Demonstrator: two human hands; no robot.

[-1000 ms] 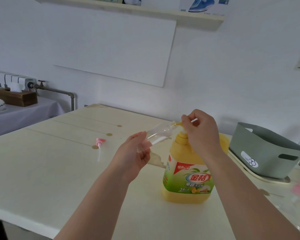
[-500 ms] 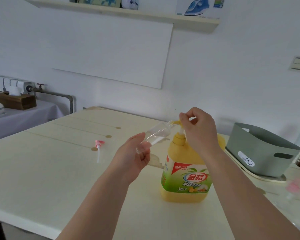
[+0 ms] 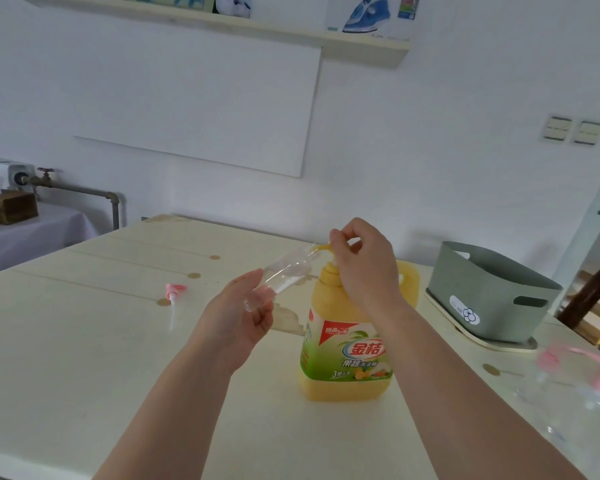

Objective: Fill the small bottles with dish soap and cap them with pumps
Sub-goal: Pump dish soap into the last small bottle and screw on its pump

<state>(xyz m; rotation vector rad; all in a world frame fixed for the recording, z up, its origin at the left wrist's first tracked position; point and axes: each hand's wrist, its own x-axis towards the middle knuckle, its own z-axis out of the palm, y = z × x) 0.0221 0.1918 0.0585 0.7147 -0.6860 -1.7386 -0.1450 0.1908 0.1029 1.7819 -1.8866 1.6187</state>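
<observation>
A big yellow dish soap jug (image 3: 350,344) with a green label stands on the cream table (image 3: 84,368). My right hand (image 3: 364,261) grips the jug's yellow pump head from above, fingers curled round it. My left hand (image 3: 238,315) holds a small clear bottle (image 3: 281,277) by its base, tilted, with its mouth at the pump's spout. A pink pump (image 3: 172,299) with a white tube lies on the table to the left.
A grey-green basket (image 3: 492,292) on a cream tray stands at the right. Blurred clear bottles with pink pumps (image 3: 593,375) lie at the right edge. A side table with a wooden box (image 3: 7,206) stands far left.
Both hands, the small bottle and the jug keep their hold and place. The pump head appears slightly lower under my right hand; the camera has shifted a little.
</observation>
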